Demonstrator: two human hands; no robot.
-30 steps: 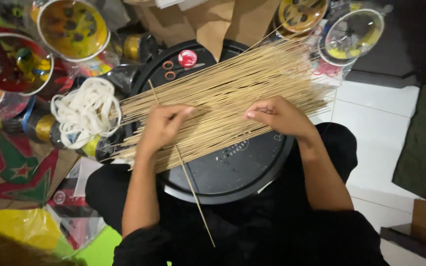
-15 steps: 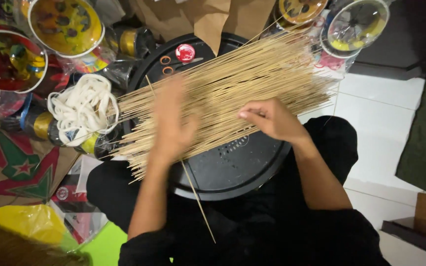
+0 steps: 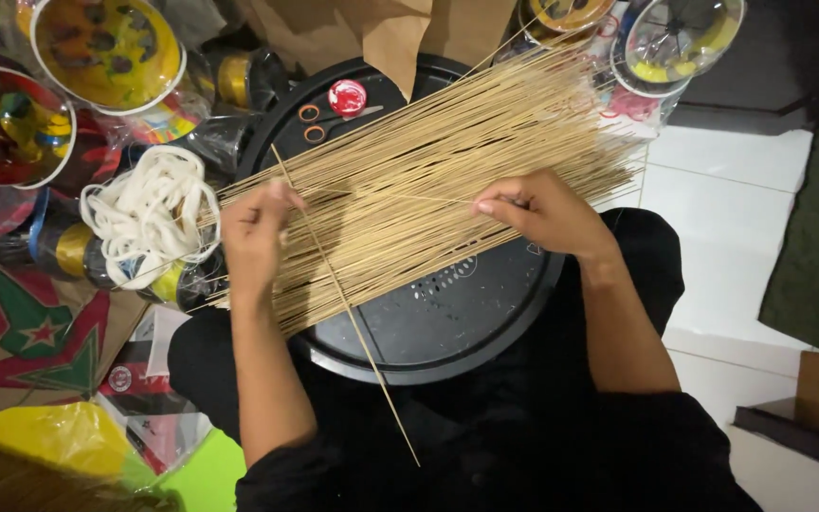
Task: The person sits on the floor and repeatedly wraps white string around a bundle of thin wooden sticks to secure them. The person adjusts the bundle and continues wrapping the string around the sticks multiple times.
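A large bundle of thin bamboo sticks [image 3: 447,161] lies spread across a round black tray [image 3: 447,322] on my lap. My left hand [image 3: 253,237] rests on the bundle's left end, fingers curled and pinching one thin stick. My right hand [image 3: 537,209] pinches the other end of that same stick, which is stretched across the top of the bundle. One loose stick [image 3: 348,308] lies crosswise, running from the tray's top left down toward my body.
Orange-handled scissors [image 3: 329,121] and a red round lid [image 3: 347,97] lie on the tray's far side. A coil of white cord [image 3: 149,213] sits at left. Colourful spools [image 3: 106,52] crowd the far edge, brown paper [image 3: 400,28] beyond, kite paper [image 3: 30,332] lower left.
My left hand swept across the bundle and moved left to its end. Both hands now pinch a single stick drawn out between them.
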